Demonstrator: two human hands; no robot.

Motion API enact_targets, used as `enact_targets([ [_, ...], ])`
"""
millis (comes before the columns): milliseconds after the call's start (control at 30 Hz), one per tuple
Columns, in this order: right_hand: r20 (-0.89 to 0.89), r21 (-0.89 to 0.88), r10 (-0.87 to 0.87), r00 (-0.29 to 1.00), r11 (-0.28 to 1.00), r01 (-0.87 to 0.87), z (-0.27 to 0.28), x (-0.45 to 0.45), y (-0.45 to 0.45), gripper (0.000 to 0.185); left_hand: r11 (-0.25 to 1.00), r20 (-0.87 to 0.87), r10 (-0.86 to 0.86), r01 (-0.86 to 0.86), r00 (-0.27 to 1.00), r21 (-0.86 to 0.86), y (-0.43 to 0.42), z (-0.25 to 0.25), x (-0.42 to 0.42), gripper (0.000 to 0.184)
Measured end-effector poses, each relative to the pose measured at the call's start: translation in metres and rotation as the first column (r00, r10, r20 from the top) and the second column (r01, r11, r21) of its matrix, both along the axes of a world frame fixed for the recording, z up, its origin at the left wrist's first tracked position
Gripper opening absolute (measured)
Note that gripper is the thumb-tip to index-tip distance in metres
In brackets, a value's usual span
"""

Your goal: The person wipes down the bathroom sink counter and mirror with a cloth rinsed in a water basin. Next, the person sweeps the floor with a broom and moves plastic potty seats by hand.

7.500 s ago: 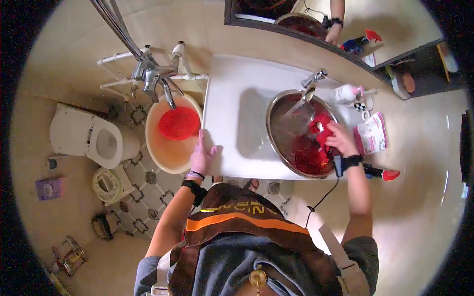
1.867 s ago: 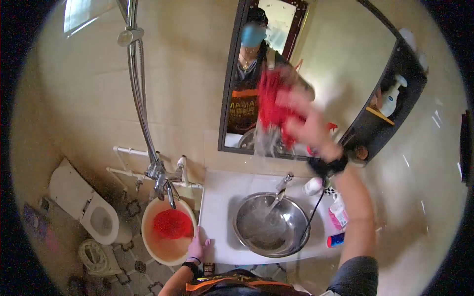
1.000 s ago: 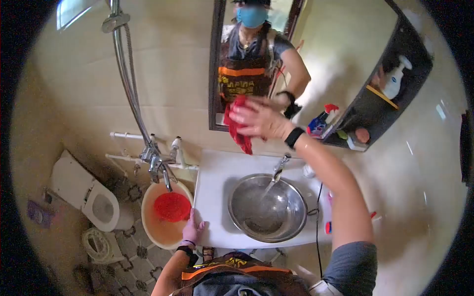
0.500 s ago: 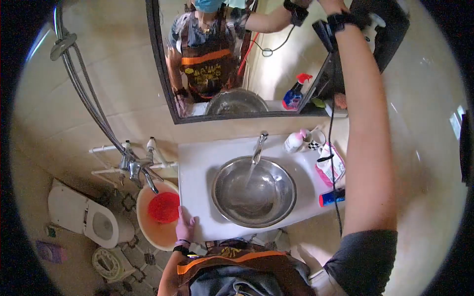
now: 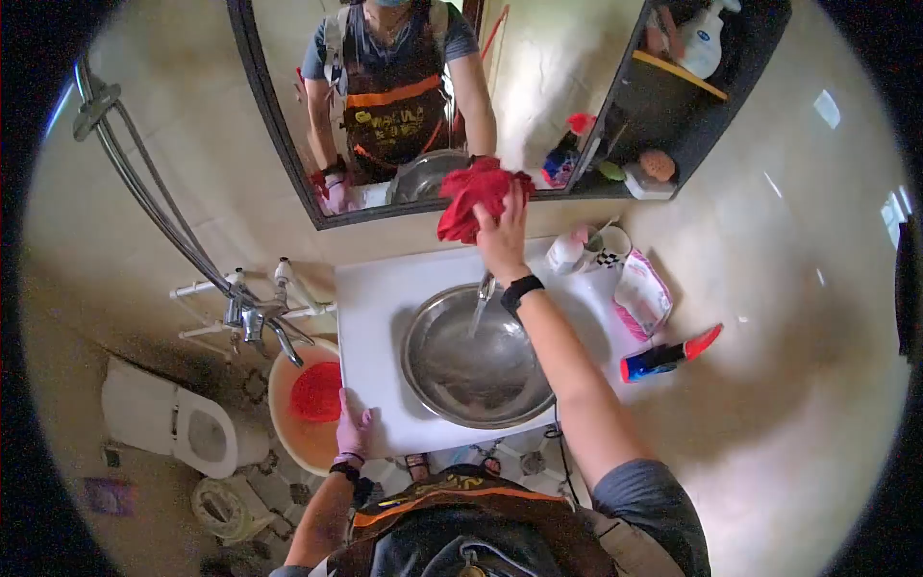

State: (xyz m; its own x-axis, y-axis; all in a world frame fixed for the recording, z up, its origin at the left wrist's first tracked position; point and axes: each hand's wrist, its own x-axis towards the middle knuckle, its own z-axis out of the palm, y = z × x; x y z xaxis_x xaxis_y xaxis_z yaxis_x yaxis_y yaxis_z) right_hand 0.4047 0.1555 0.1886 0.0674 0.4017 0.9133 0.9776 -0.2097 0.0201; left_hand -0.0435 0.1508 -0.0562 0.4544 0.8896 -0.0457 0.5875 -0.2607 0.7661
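Clutching the red cloth (image 5: 471,199) in the right hand (image 5: 504,242), with fingers bent round it. Holding it up by the bottom of the mirror (image 5: 524,96); cannot tell if touching the glass. Resting the left hand (image 5: 353,430) on the side edge of the counter (image 5: 370,298), with thumb and fingers apart. Reaching over the sink (image 5: 471,370), with water (image 5: 477,317) falling into it from the tap (image 5: 486,288). Standing near a tub (image 5: 303,440) with a red thing (image 5: 317,392) inside.

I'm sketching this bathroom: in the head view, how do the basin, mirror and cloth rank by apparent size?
1. Mirror
2. Basin
3. Cloth, bunched up
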Motion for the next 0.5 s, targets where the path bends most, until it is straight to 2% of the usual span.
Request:
enact_targets([
  [33,-0.005,0.005,0.030,1.000,1.000,-0.030,-0.008,-0.009,0.000,0.047,1.000,0.019,-0.004,0.003,1.000,0.024,0.004,-0.012,-0.006,0.082],
  [67,-0.051,-0.032,0.026,0.998,0.999,-0.027,-0.011,-0.015,-0.004,0.046,0.995,0.015,0.003,-0.004,1.000,0.095,-0.002,0.007,-0.001,0.081],
  [100,-0.098,-0.075,0.019,0.995,0.997,-0.026,-0.012,-0.022,-0.012,0.045,0.997,-0.152,0.040,-0.050,0.988,-0.063,-0.010,0.051,0.008,0.080],
  [133,-0.143,-0.122,0.011,0.990,0.992,-0.029,-0.011,-0.029,-0.024,0.045,0.999,-0.136,0.035,-0.037,0.990,-0.015,-0.009,0.046,0.008,0.080],
  [167,-0.300,-0.132,0.093,0.949,0.982,-0.138,-0.004,-0.037,-0.043,0.041,0.999,-0.117,0.032,-0.028,0.993,0.032,-0.009,0.044,0.008,0.079],
  [233,-0.373,-0.090,0.145,0.916,0.977,-0.191,-0.020,-0.046,-0.076,0.034,0.998,-0.149,0.038,-0.044,0.988,-0.037,-0.011,0.054,0.007,0.079],
  [267,-0.434,-0.192,0.081,0.898,0.965,-0.180,-0.030,-0.050,-0.096,0.033,0.996,-0.154,0.044,-0.055,0.987,-0.071,-0.010,0.058,0.009,0.079],
  [333,-0.512,-0.384,-0.030,0.858,0.902,-0.198,-0.058,-0.052,-0.126,0.031,0.973,0.013,0.079,-0.074,0.997,-0.219,-0.004,0.033,0.002,0.079],
  [367,-0.538,-0.473,-0.078,0.839,0.852,-0.224,-0.078,-0.047,-0.134,0.030,0.974,0.025,0.081,-0.074,0.996,-0.212,-0.003,0.031,0.002,0.079],
  [400,-0.578,-0.656,-0.247,0.778,0.708,-0.263,-0.112,-0.030,-0.136,0.037,0.976,0.036,0.083,-0.074,0.996,-0.205,-0.002,0.029,0.002,0.079],
  [433,-0.565,-0.791,-0.424,0.708,0.522,-0.319,-0.148,-0.014,-0.133,0.045,0.991,-0.032,0.061,-0.065,0.998,-0.119,-0.007,0.040,0.004,0.079],
  [467,-0.499,-0.852,-0.568,0.654,0.459,-0.251,-0.174,-0.011,-0.129,0.053,0.998,-0.105,0.043,-0.047,0.994,-0.032,-0.007,0.046,0.004,0.080],
  [500,-0.420,-0.903,-0.696,0.583,0.385,-0.190,-0.188,-0.009,-0.122,0.061,0.998,-0.081,0.034,-0.039,0.996,-0.055,-0.005,0.041,0.002,0.080],
])
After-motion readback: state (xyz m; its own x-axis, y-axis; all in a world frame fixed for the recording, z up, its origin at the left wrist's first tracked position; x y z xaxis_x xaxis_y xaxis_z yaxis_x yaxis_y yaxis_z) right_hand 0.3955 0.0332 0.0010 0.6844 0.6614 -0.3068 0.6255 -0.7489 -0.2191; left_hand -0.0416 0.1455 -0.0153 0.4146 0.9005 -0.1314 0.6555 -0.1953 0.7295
